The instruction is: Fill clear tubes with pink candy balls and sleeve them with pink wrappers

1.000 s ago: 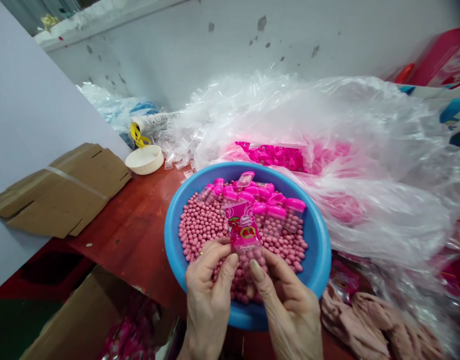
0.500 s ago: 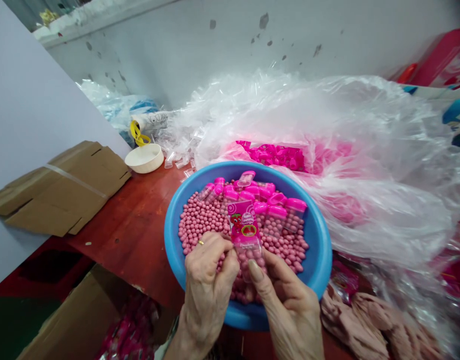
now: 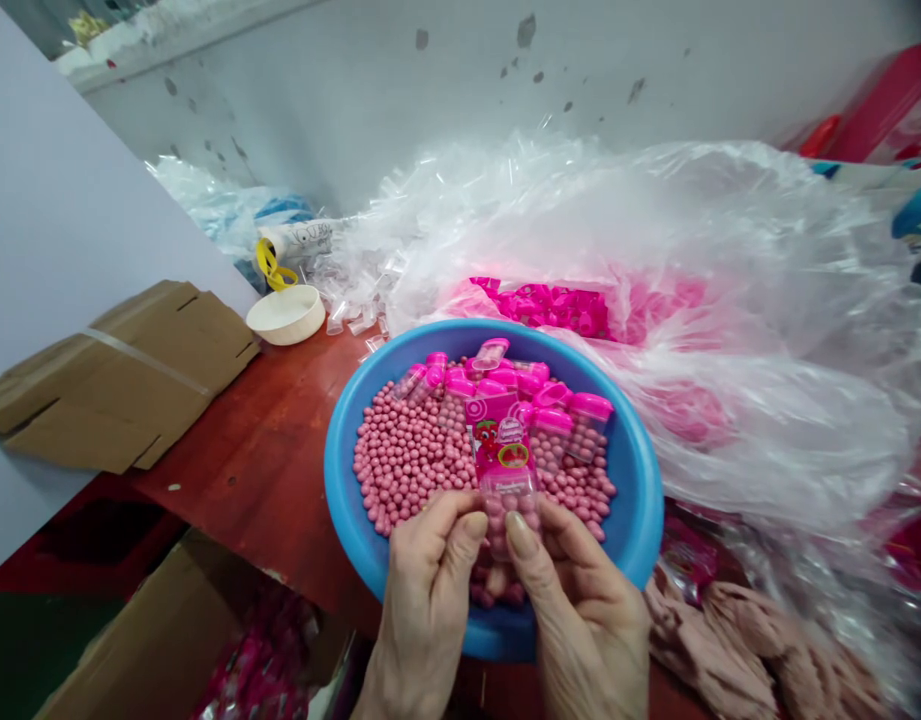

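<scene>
Over the basin, a small clear candy container (image 3: 509,500) with a pink strawberry label (image 3: 497,432) stands tilted with its label toward me. Pink balls show through its lower half. My right hand (image 3: 580,600) grips its lower right side, thumb on the front face. At its left edge, my left hand (image 3: 430,580) is closed, thumb and forefinger pinched against the container. Beneath both hands is a blue basin (image 3: 340,450) holding many loose pink candy balls (image 3: 415,450). Several filled containers with bright pink caps (image 3: 554,420) lie on the balls toward the back.
Behind the basin spreads a large clear plastic bag (image 3: 767,250) with pink pieces inside. At left are a white round dish (image 3: 286,315), yellow-handled scissors (image 3: 272,265) and flattened cardboard (image 3: 130,370). A pinkish cloth (image 3: 760,640) lies at right; an open carton (image 3: 152,630) is below left.
The candy container has shifted slightly right. My left hand has moved right and turned, so its thumb tip now shows beside the container's edge. My right hand keeps its grip.
</scene>
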Demonstrator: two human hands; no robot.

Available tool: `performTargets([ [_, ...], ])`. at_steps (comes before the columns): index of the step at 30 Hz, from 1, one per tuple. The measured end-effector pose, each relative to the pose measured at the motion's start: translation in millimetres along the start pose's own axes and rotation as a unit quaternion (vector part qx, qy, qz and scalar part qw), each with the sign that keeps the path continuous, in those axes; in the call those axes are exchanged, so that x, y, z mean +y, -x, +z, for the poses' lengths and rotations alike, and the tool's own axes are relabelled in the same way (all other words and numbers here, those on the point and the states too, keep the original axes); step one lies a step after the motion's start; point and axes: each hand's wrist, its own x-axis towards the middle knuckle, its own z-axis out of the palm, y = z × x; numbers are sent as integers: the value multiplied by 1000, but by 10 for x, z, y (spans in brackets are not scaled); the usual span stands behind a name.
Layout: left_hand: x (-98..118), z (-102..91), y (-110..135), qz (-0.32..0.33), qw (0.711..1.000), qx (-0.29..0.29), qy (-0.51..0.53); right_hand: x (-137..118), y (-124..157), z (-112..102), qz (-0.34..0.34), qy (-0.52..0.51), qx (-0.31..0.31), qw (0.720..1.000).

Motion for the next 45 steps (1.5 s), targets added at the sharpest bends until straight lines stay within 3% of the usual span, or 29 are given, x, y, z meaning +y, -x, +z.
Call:
performTargets([
  [3, -7, 30, 30, -42, 996, -55, 55, 29, -6, -26, -24, 52, 34, 998],
  [8, 29, 69, 46, -54, 987, -3, 150, 66, -28, -79, -200, 205, 2, 958],
  [11, 47, 64, 35, -62, 975, -19, 210, 26, -91, -92, -233, 256, -11, 938],
  [14, 31, 59, 29, -74, 973, -32, 215, -103, -206, -87, -187, 245, -23, 951],
  [18, -23, 70, 29, -69, 976, -13, 207, -254, -323, -43, -37, 167, -108, 979],
  [20, -49, 76, 31, -66, 975, 3, 210, -251, -315, 2, -2, 131, -119, 984],
  [23, -73, 79, 36, -68, 975, 31, 211, -172, -227, 83, 15, 99, -108, 989],
  [27, -74, 76, 27, -72, 974, 37, 214, -96, -123, 129, 46, 65, -45, 996],
  [35, -48, 64, -20, -86, 943, -17, 322, -139, -225, 112, 113, -38, -124, 985],
  [38, -60, 56, -6, -92, 933, 6, 348, -111, -207, 134, 137, -35, -120, 983],
  [42, -84, 48, 14, -82, 929, 81, 351, -69, -153, 148, 120, -7, -108, 987],
  [45, -87, 46, 12, -69, 927, 84, 359, -51, -141, 152, 102, -10, -118, 988],
])
